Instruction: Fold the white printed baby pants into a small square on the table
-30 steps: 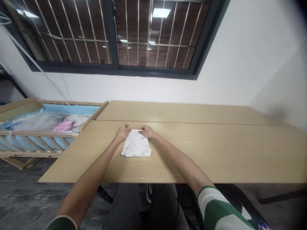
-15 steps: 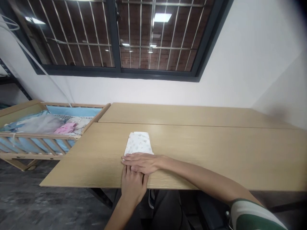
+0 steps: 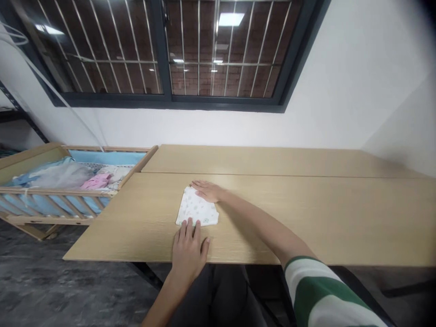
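Note:
A small white folded cloth point(image 3: 196, 210) with a faint print lies on the near wooden table point(image 3: 306, 222). My left hand point(image 3: 189, 247) lies flat at the table's front edge, fingers stretched, its fingertips pressing the cloth's near edge. My right hand point(image 3: 206, 190) rests flat and open on the cloth's far right corner, fingers pointing left. Neither hand grips anything.
A second wooden table point(image 3: 259, 159) stands behind, against the white wall under a barred window. To the left is a wooden baby crib point(image 3: 64, 190) with blue lining, netting and pink and white clothes inside. Grey floor lies below.
My right hand has slid from the cloth's near edge up to its far end. My left hand stays pressed at the near edge.

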### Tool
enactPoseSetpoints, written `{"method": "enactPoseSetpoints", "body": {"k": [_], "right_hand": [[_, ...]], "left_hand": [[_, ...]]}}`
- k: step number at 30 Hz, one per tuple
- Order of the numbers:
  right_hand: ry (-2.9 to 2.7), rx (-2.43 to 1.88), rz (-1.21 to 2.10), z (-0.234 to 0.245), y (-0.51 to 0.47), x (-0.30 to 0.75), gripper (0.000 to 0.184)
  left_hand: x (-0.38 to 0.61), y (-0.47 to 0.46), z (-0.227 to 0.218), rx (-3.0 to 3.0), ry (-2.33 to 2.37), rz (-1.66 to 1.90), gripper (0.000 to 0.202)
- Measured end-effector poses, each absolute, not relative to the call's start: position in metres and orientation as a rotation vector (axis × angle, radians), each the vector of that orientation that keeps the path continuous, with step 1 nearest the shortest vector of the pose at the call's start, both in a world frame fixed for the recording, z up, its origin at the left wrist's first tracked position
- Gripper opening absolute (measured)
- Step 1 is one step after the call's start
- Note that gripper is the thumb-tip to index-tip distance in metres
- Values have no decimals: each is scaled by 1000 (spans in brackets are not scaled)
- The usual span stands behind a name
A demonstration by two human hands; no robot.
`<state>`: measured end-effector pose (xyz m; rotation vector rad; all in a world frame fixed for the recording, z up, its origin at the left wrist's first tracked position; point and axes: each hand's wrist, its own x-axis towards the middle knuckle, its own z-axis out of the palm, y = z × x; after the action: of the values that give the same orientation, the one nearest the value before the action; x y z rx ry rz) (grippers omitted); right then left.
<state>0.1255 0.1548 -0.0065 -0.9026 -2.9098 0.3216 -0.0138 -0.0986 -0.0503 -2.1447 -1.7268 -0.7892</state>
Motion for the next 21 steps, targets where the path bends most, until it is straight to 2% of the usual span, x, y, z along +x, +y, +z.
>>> {"method": "enactPoseSetpoints", "body": {"k": [3,6,8,10,12,15,16,21], "right_hand": [[-2793,-918,137,3,135,126,63],[-2619,-934,50,18,105,134,52],[-2578,-948,152,26,78,145,41],[-2626,-917,321,30,48,156,37],[-2694,-882,434,31,19,166,43],[-2742,-904,446,30,-16,174,63],[-2742,-920,441,30,-23,175,63],[-2658,-973,474,36,-33,170,20]], "left_hand": [[-27,-92,-45,-2213,-1711,-744,48],[-59,-77,-36,-2409,-1637,-740,37],[-82,-64,-30,-2519,-1540,-756,33],[-98,-52,-26,-2587,-1427,-760,29],[-105,-44,-23,-2647,-1364,-772,28],[-103,-39,-17,-2729,-1422,-831,31],[-101,-39,-13,-2747,-1458,-848,32],[-94,-41,9,-2863,-1623,-992,34]]}}
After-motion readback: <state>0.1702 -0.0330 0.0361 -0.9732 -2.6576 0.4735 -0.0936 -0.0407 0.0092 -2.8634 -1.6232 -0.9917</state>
